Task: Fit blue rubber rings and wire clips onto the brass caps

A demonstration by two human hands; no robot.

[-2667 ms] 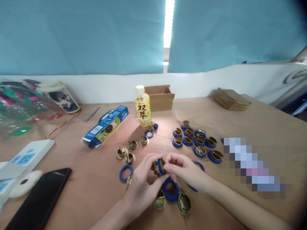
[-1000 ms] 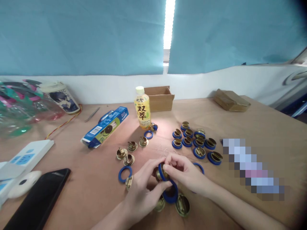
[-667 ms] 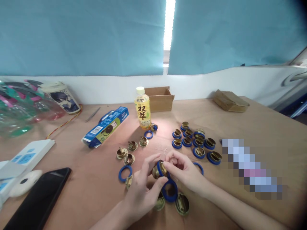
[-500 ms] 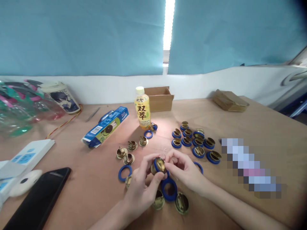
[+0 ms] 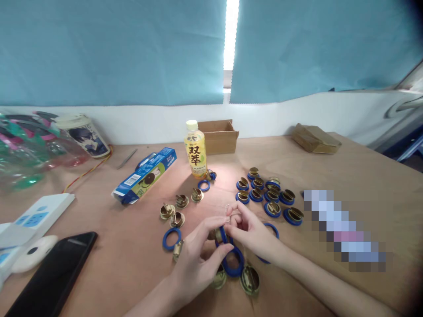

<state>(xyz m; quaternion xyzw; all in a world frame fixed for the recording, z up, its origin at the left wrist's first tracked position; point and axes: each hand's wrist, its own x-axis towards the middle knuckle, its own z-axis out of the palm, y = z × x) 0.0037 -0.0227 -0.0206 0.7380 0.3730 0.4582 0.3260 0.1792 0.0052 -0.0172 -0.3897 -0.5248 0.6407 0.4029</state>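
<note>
My left hand [image 5: 200, 255] grips a round brass fitting with a blue ring [image 5: 223, 234] around it, now tipped on edge. Close against it, my right hand [image 5: 254, 233] pinches a thin wire-like metal ring [image 5: 228, 212] between thumb and fingers. Below both hands lie a loose blue ring [image 5: 233, 273] and a brass fitting [image 5: 250, 279] without a ring. Another brass fitting [image 5: 219, 280] is partly covered by my left hand. A second blue ring [image 5: 164, 240] lies left of that hand. My right forearm hides part of a further blue ring [image 5: 275, 229].
Several blue-ringed brass fittings [image 5: 272, 208] stand together at right; several bare ones [image 5: 168, 211] sit at left. Behind are a drink bottle [image 5: 194, 152], a cardboard box [image 5: 220, 141] and a blue carton [image 5: 145, 176]. A black phone [image 5: 54, 273] lies at front left.
My left hand has turned the fitting, so its brass face no longer points up at me. The wire-like ring and my right fingers have shifted slightly across its top.
</note>
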